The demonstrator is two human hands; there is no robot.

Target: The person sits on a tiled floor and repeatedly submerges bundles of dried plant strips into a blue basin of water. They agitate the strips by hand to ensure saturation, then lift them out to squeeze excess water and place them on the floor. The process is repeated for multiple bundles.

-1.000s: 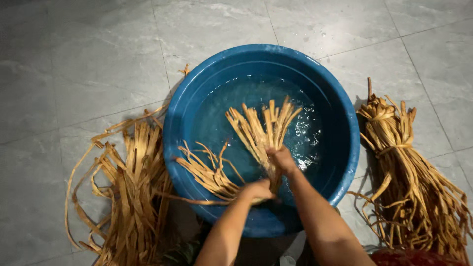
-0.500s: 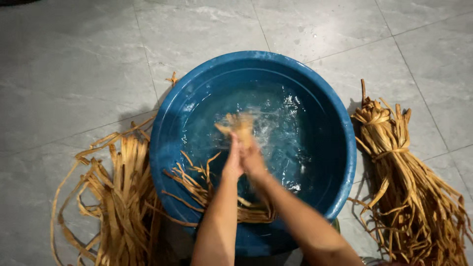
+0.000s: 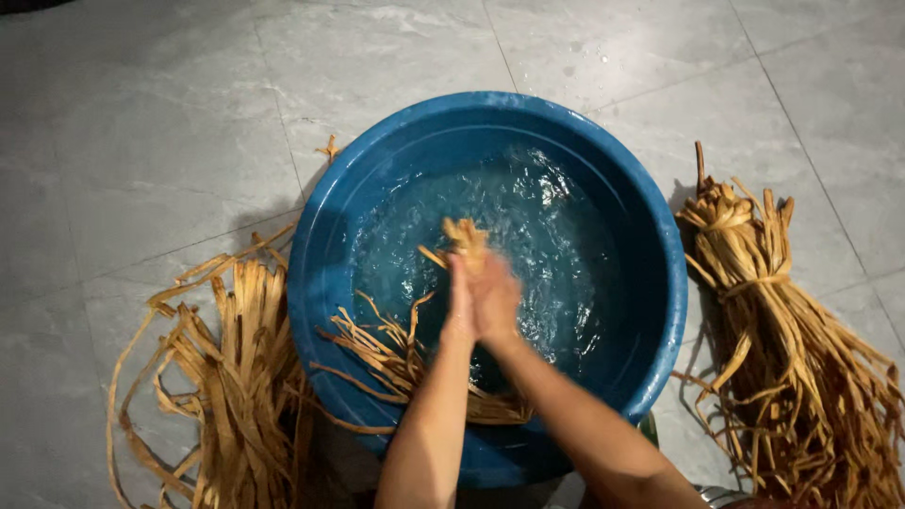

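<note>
Where a sec ago the strips fanned out, left hand (image 3: 459, 300) & right hand (image 3: 496, 300) now pressed together around the strip bundle (image 3: 466, 236) — gathered, rubbed over the blue basin (image 3: 660, 283) w/ churned water.

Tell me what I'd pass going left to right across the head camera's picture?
Loose pile of tan strips on the floor → blue basin of water, with both hands pressed around a bunch of strips → tied bundle of strips.

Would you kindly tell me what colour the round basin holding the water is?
The basin is deep blue, shown clearly in the head view.
</note>
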